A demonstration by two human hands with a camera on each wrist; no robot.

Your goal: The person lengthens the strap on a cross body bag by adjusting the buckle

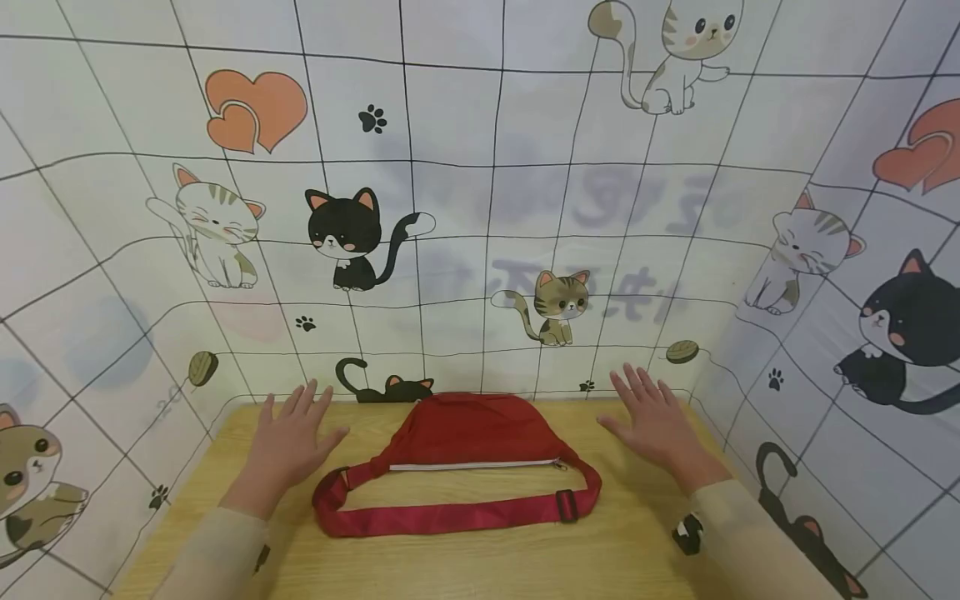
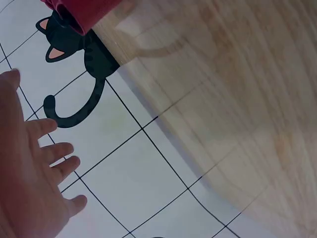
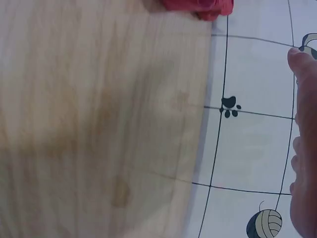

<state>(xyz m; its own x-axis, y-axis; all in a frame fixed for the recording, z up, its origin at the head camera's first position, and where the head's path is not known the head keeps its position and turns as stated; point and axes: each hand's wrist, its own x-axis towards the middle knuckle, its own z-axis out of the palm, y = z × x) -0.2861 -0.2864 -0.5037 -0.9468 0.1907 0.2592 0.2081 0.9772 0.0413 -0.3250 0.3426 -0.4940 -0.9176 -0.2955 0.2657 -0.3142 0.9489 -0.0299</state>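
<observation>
In front of me, a red fabric waist bag [image 1: 480, 429] is lying on a pale wooden tabletop [image 1: 480, 571], its flat crimson strap [image 1: 442, 519] looping out past its white zip [image 1: 472, 466]. Near the bag's left end, the bare left hand [image 1: 288, 437] is spreading wide; near the other end, the bare right hand [image 1: 654, 421] is doing the same, both apart from it. Behind, a white sheet [image 1: 453, 321] printed with cartoon cats [image 1: 345, 233] is hanging.

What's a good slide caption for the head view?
Both open hands flank a red waist bag lying on a wood-grain tabletop.
</observation>
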